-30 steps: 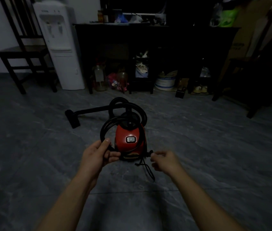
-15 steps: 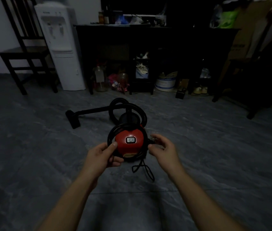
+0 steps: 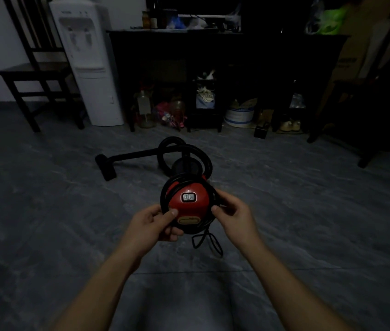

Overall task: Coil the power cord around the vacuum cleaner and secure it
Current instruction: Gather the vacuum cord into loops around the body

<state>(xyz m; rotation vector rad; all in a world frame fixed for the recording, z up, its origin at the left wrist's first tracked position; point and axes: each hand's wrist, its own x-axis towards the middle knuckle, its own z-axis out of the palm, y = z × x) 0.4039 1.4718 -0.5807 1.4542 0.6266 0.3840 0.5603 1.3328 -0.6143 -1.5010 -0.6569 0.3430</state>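
A small red vacuum cleaner point(image 3: 190, 204) with a grey power button sits on the grey floor in front of me. The black power cord point(image 3: 164, 194) lies looped around its body, and a loose end point(image 3: 207, 242) trails on the floor just below it. My left hand point(image 3: 152, 225) grips the cord at the vacuum's lower left, thumb pressed on the red shell. On the right side my right hand point(image 3: 233, 217) pinches the cord against the body. The black hose point(image 3: 189, 151) curls behind the vacuum.
The hose wand and floor nozzle point(image 3: 105, 167) stretch left behind the vacuum. A white water dispenser point(image 3: 88, 60) and dark chair point(image 3: 36, 70) stand at back left. A dark cabinet point(image 3: 225, 56) with jars and clutter beneath lines the back wall.
The wide cord loop has been drawn tight around the red body. My right hand rose from the floor end of the cord to the vacuum's right side; my left hand moved closer in.
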